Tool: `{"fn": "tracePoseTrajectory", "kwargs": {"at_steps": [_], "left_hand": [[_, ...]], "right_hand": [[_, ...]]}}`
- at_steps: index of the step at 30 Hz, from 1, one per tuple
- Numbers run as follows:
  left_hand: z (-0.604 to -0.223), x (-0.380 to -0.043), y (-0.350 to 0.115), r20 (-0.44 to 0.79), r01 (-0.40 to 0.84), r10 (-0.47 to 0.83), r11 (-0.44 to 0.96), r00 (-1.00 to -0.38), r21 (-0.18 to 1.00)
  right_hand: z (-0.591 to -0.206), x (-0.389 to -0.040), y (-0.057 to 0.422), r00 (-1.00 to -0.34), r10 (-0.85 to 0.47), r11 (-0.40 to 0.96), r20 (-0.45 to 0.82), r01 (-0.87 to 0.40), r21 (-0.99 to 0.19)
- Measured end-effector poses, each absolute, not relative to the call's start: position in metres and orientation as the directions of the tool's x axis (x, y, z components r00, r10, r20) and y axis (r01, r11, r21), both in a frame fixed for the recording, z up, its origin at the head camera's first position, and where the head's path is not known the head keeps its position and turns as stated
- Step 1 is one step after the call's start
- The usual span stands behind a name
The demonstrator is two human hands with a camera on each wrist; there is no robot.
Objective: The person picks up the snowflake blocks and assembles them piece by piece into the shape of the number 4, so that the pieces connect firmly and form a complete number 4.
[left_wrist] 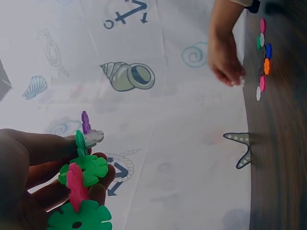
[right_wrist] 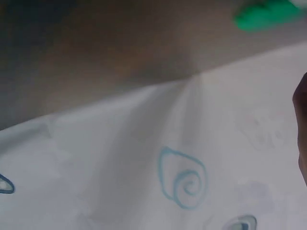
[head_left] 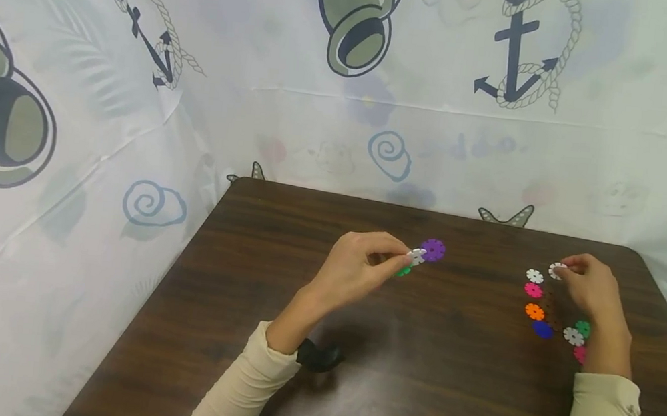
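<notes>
Toward the counter's (head_left: 442, 392) right edge, a pink disc (head_left: 580, 354), a pale disc (head_left: 574, 336) and a green disc (head_left: 583, 328) lie close by the right forearm, so a low sweep of that wrist could scatter them; a blue disc (head_left: 542, 329) and an orange disc (head_left: 534, 312), left of the arm, seem less at risk. Farther back, the joined strip (left_wrist: 93, 168) in the left hand (head_left: 358, 261) could twist or come apart if squeezed hard, since its notched discs appear held only by their slots, and the small piece in the other hand could slip from a weak pinch. The left grip is narrow, thumb and fingers holding the strip, whose near discs trail along the curled fingers; a white disc (head_left: 416, 256) sits at the fingertips and a purple disc (head_left: 432, 250) sticks out beyond, nearer the counter's far edge. The right hand (head_left: 594, 287) pinches one white piece (head_left: 556, 270) at its very fingertips, toward the far right corner.
</notes>
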State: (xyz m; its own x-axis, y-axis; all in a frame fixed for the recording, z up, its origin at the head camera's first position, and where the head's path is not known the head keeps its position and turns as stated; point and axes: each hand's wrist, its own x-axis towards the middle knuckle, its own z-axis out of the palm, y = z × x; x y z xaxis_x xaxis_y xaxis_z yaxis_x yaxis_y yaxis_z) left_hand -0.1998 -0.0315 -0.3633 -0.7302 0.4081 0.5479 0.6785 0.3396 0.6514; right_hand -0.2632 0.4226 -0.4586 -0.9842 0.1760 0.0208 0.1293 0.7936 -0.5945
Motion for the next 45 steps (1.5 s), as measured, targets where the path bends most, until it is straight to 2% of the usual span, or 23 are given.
{"fn": "tracePoseTrajectory", "kwargs": {"at_steps": [13,18,24,30,40,45], "left_hand": [[-0.365,-0.198,-0.032,0.546,0.672,0.404,0.318,-0.734,0.668],[-0.364,-0.198,-0.031,0.543,0.669,0.403,0.317,-0.737,0.672],[-0.364,-0.198,-0.03,0.555,0.679,0.403,0.308,-0.728,0.667],[-0.365,-0.197,-0.029,0.564,0.684,0.4,0.291,-0.722,0.669],[-0.366,-0.196,-0.025,0.606,0.72,0.396,0.286,-0.69,0.632],[-0.365,-0.196,-0.025,0.611,0.722,0.393,0.279,-0.687,0.633]], "right_hand": [[-0.378,-0.235,0.36,-0.965,0.113,0.786,0.237,-0.059,-0.615],[-0.361,-0.218,0.335,-0.941,0.127,0.722,0.314,-0.129,-0.679],[-0.351,-0.204,0.302,-0.886,0.136,0.622,0.443,-0.272,-0.734],[-0.341,-0.186,0.275,-0.862,0.087,0.525,0.5,-0.387,-0.758],[-0.34,-0.168,0.24,-0.763,-0.061,0.493,0.644,-0.584,-0.646],[-0.342,-0.164,0.233,-0.753,-0.105,0.527,0.65,-0.596,-0.606]]}}
